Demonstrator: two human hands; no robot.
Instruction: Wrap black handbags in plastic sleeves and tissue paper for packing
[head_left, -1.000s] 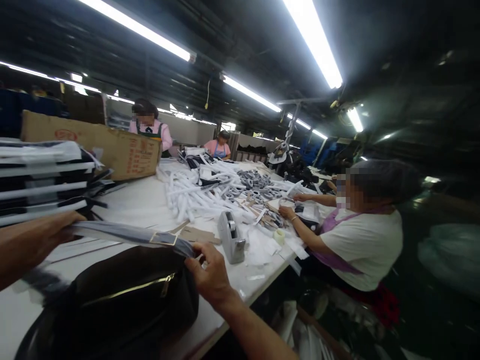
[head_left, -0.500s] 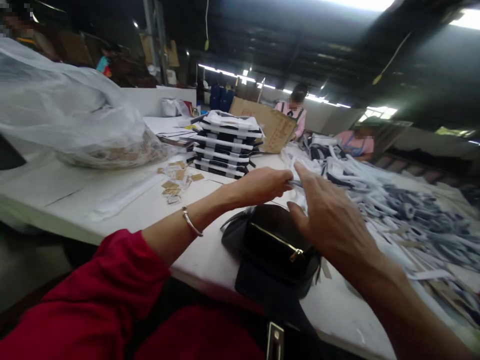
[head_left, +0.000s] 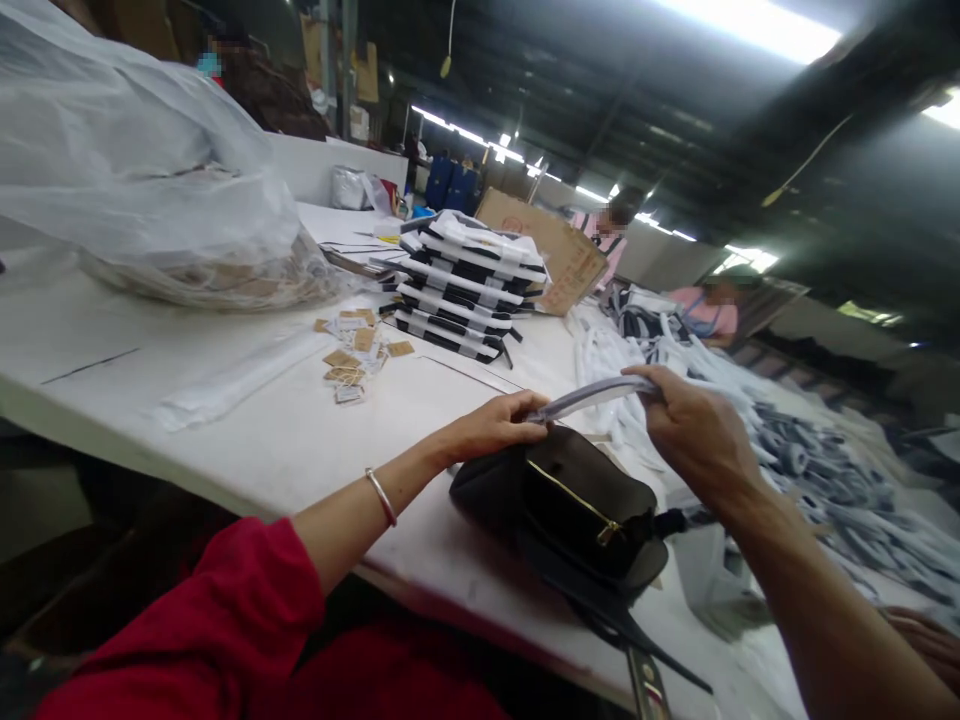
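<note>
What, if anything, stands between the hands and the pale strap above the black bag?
Nothing visible does. The left hand holds the pale strap on one side, the right hand on the other, and no other object crosses the stretch between them, above the black bag.

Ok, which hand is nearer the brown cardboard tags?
Left. The left hand is to the right of the brown cardboard tags, gripping the wrapped strap; the right hand is farther right, gripping it too.
</note>
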